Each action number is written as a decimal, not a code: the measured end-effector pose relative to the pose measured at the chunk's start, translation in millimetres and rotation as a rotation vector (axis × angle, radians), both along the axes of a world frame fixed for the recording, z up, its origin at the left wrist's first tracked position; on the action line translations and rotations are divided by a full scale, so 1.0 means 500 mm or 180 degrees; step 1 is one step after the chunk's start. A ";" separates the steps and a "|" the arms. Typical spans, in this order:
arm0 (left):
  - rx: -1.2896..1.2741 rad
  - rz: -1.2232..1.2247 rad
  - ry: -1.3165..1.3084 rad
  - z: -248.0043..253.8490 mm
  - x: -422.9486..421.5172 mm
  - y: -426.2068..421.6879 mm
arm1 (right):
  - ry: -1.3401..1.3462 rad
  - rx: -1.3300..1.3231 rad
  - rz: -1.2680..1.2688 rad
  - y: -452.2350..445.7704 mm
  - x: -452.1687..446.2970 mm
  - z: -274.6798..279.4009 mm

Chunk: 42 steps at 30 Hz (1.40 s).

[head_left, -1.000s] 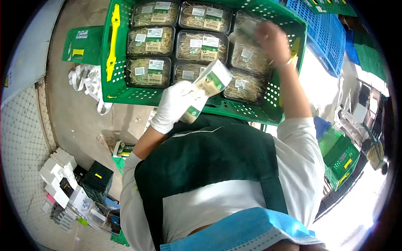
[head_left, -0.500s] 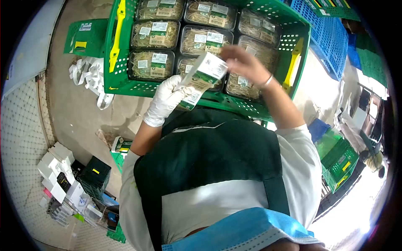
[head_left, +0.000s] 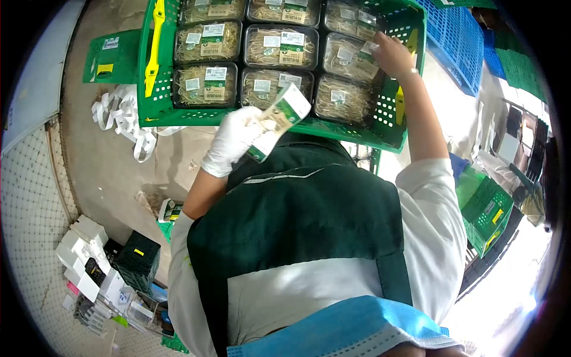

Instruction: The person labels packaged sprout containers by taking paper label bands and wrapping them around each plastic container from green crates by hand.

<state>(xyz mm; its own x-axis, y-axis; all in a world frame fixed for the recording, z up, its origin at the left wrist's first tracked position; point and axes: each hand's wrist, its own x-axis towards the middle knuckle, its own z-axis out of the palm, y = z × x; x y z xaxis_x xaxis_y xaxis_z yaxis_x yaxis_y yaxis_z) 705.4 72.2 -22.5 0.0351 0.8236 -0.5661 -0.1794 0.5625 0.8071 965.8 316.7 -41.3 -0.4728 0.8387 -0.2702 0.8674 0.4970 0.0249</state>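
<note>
Black tubs [head_left: 282, 47] with clear tops, full of pale strands, lie flat in close rows in the crate [head_left: 351, 135]. They carry small white stickers [head_left: 193, 38], and most also bear a green, white and brown label [head_left: 211, 40]. The tub at the near right corner shows only its sticker. On the next one along the right edge, a label lies toward its right end. A stack [head_left: 279, 119] of labels tilts over the near edge, partly hiding the near middle tub.

Printed labels [head_left: 278, 122] held in gloved left hand [head_left: 235, 138], single label [head_left: 366, 62] on strand-filled tray [head_left: 339, 66] touched by bare right hand [head_left: 394, 55], labelled trays [head_left: 281, 49] set in rows inside green crate [head_left: 333, 130]
</note>
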 end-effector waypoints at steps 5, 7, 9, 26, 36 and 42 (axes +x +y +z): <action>-0.0193 0.0321 -0.0257 -0.005 -0.035 -0.036 | -0.0440 -0.0579 -0.1020 0.022 0.035 -0.212; -0.0212 0.0403 -0.0321 0.000 -0.040 -0.048 | -0.0434 -0.0281 -0.1106 -0.008 0.024 -0.191; 0.0021 0.0497 -0.0653 0.011 -0.035 -0.047 | -0.0325 0.0559 -0.0960 -0.059 0.010 -0.136; 0.0447 0.0045 0.0165 0.051 0.046 -0.038 | 0.2395 -0.0677 -0.0233 -0.215 -0.078 0.097; 0.0313 0.1114 0.0029 0.002 -0.072 -0.149 | -0.0745 -0.1004 0.0438 -0.148 0.069 -0.205; 0.0614 0.1682 0.0182 0.039 -0.093 -0.184 | -0.0727 -0.0708 0.0354 -0.175 0.071 -0.163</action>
